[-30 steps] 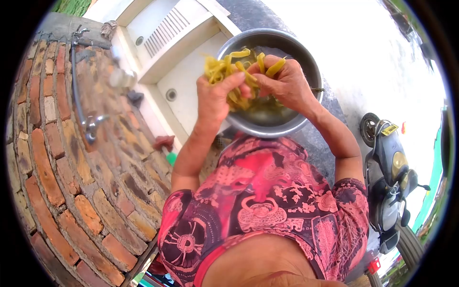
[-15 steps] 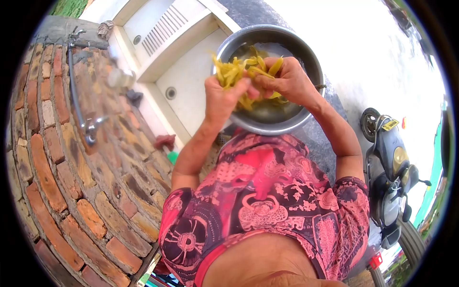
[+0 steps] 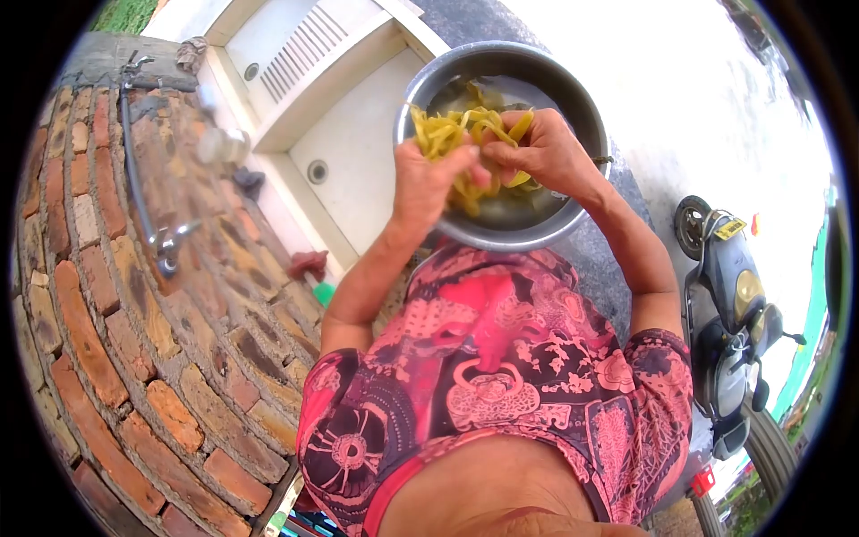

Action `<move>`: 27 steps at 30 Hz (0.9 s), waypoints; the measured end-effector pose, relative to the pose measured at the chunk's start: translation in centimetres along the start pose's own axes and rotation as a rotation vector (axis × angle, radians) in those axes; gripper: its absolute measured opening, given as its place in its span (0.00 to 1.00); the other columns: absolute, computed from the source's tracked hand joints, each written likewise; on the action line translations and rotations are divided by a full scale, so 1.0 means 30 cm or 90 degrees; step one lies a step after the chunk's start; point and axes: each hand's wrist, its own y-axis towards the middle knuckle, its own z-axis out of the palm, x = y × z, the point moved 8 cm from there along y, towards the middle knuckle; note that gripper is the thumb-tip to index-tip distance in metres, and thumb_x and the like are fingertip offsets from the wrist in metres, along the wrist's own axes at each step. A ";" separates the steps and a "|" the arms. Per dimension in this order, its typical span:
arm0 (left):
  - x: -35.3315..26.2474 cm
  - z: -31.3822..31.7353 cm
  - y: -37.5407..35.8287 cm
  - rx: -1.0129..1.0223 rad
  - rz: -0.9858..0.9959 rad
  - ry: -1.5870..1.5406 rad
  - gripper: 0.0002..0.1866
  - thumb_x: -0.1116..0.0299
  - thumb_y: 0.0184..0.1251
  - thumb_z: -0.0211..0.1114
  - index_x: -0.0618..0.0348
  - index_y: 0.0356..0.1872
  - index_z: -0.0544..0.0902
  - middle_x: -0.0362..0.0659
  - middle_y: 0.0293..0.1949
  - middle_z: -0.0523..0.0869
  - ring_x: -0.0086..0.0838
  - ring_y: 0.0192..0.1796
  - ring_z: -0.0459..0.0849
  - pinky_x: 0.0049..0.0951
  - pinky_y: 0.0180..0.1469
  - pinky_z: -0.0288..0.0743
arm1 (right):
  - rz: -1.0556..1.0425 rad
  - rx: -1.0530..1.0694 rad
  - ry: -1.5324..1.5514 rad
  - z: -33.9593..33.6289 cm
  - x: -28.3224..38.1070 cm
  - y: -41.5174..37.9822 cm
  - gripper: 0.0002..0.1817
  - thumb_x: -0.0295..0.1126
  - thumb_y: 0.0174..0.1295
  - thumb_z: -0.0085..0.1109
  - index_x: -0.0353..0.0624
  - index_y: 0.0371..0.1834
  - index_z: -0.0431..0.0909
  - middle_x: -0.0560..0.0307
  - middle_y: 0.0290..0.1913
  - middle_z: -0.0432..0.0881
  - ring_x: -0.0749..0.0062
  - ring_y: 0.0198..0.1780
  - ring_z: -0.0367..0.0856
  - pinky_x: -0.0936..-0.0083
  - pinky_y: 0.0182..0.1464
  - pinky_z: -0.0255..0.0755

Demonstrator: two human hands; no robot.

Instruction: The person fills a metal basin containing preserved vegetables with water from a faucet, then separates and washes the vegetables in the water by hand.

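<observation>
Outdoor wash spot: brick wall with a tap runs down the left, white sink beside it, pale concrete ground to the right with a parked scooter. Steel bowl sits at the sink's right edge, just past the person's chest. Both hands are over the bowl, pressed together — left hand and right hand clamped on one bundle of yellow-green vegetable strips. Bundle is lifted above the bowl floor, strips sticking up between the fingers; a few more lie in the bowl underneath. Tight on the left — sink wall and bricks close. Open room only on the right, over the concrete.
</observation>
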 end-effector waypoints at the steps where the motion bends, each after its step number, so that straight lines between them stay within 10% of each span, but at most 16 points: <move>1: 0.001 0.001 -0.001 0.002 0.002 0.015 0.06 0.80 0.57 0.62 0.69 0.36 0.79 0.45 0.23 0.83 0.28 0.22 0.82 0.24 0.27 0.78 | 0.011 0.018 -0.001 0.005 0.000 -0.002 0.08 0.30 0.58 0.59 0.35 0.27 0.78 0.62 0.17 0.76 0.84 0.20 0.75 0.83 0.23 0.68; 27: 0.017 0.056 -0.029 0.067 -0.057 0.062 0.06 0.80 0.56 0.63 0.70 0.34 0.81 0.45 0.25 0.83 0.27 0.22 0.83 0.23 0.27 0.78 | -0.119 -0.036 -0.128 0.014 0.012 -0.066 0.04 0.25 0.47 0.59 0.38 0.26 0.77 0.55 0.20 0.76 0.73 0.22 0.76 0.75 0.25 0.68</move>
